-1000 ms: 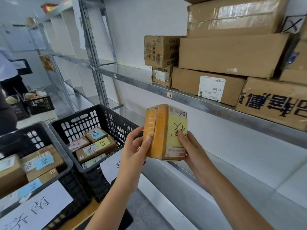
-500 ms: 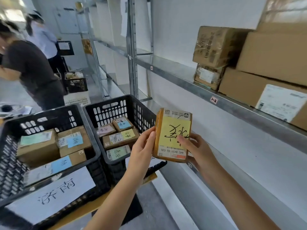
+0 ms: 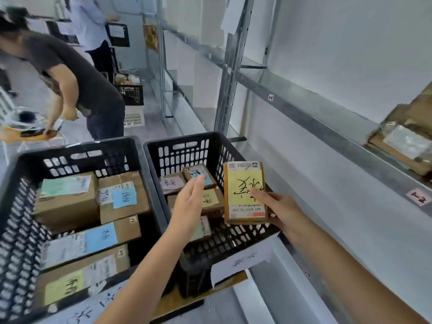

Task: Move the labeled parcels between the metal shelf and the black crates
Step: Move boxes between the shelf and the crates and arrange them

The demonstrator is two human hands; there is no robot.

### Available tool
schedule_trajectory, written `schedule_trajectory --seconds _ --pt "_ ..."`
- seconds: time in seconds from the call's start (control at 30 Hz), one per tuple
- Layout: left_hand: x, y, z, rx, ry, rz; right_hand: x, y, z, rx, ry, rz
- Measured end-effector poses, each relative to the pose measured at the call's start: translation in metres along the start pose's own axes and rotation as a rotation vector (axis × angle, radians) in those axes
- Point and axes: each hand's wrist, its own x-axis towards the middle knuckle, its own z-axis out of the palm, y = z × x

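**One parcel in hand over the crate, not yet set down**

The right hand (image 3: 279, 212) grips a small brown cardboard parcel with a yellow handwritten label (image 3: 244, 192), thumb on its labelled face and fingers behind. It holds the parcel above the right side of the right-hand black perforated plastic crate (image 3: 187, 148), apparently clear of everything inside. The left hand (image 3: 189, 202) is free, with fingers straight and together, and hovers over the same crate holding nothing.

Several small labelled cardboard boxes (image 3: 171, 183) already lie in that crate. The left-hand black plastic crate (image 3: 77, 155) holds larger brown boxes with blue, green and yellow labels (image 3: 121, 197). A good part of the sorting therefore looks done, and this parcel seems about to join the right-hand crate.

A taped cardboard package (image 3: 404, 146) sits at the far right of the grey metal shelf (image 3: 327, 118), so more probably awaits moving. How much more cannot be told.
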Motion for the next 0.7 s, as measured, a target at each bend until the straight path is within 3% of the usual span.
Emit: schedule_trajectory --seconds 0.5,0.7 --pt "0.106 -0.046 -0.020 0.081 0.073 -0.091 0.136 0.055 0.014 -0.306 -0.207 0.706" --pt "0.138 -0.056 -0.011 0.046 0.105 -0.121 0.185 0.087 0.029 -0.328 -0.261 0.784"
